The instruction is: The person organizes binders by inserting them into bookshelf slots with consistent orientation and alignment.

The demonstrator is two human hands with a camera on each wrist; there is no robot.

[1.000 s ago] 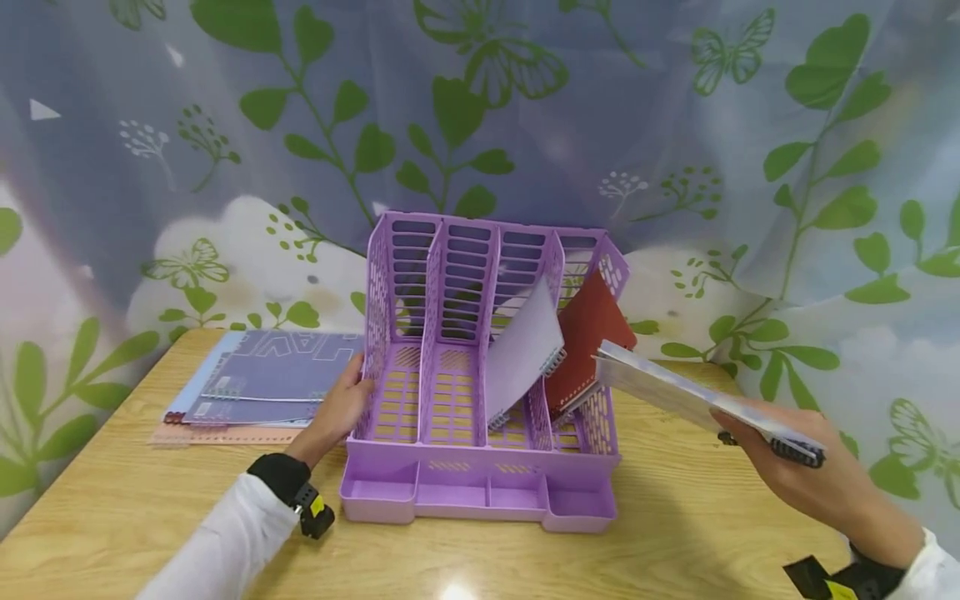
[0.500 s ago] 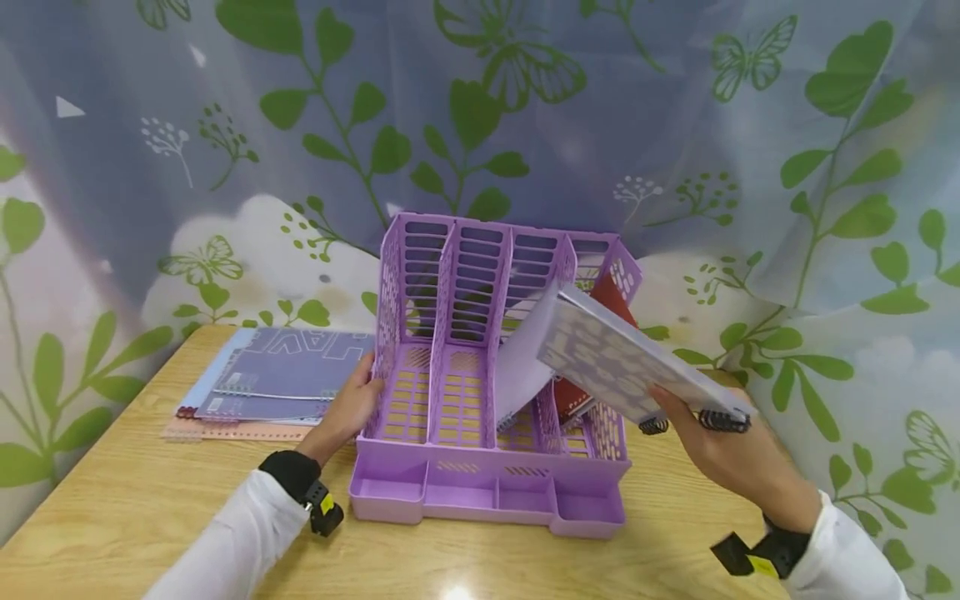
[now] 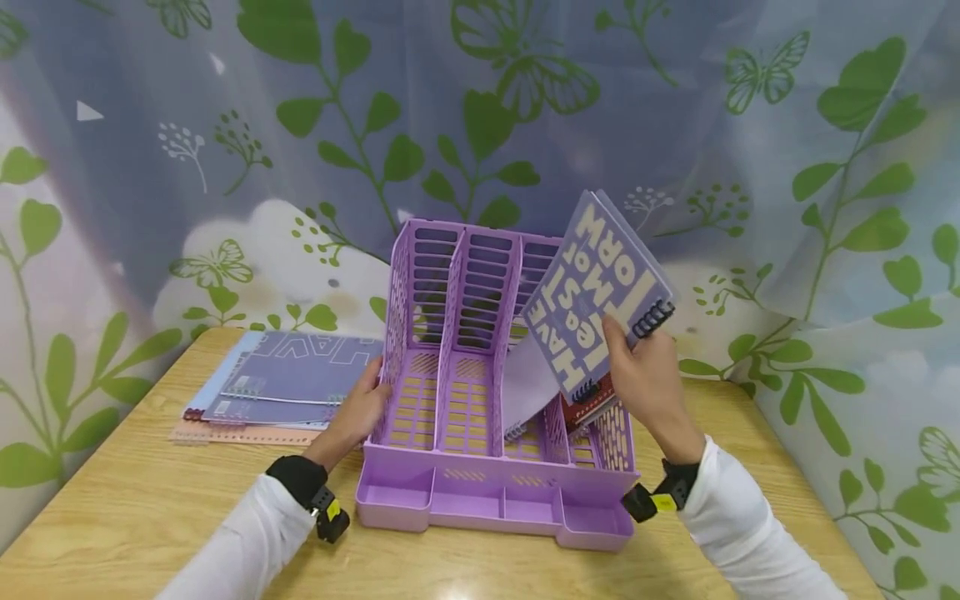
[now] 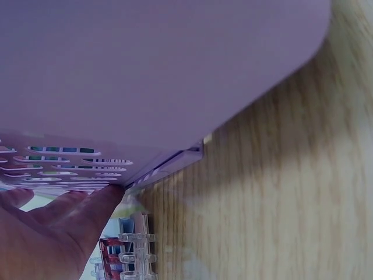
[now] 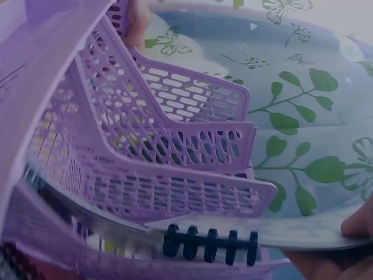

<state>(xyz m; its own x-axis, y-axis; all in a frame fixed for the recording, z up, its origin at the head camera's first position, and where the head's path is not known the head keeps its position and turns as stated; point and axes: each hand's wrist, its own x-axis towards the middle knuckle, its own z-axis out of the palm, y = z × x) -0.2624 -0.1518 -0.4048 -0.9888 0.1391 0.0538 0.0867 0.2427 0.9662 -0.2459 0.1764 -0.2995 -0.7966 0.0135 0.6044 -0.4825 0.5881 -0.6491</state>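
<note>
In the head view my right hand (image 3: 651,383) pinches a spiral notebook (image 3: 577,300) by its black-coil edge. Its lilac cover with cream lettering is tilted above the right side of a purple desk file organizer (image 3: 498,467). Under it, a pale notebook (image 3: 528,379) leans in the third compartment from the left. A red notebook (image 3: 588,410), mostly hidden, stands in the rightmost one. My left hand (image 3: 358,417) rests against the organizer's left outer wall; in the left wrist view its fingers lie extended along the slotted wall (image 4: 58,166).
On the wooden table (image 3: 120,492), a stack of notebooks (image 3: 292,375) lies flat left of the organizer. Small trays (image 3: 465,504) run along the organizer's front. A leaf-patterned curtain (image 3: 360,108) hangs close behind.
My right hand has carried the lettered notebook leftward from the right side to above the organizer, turning its cover toward the head camera. My left hand stays against the organizer's wall.
</note>
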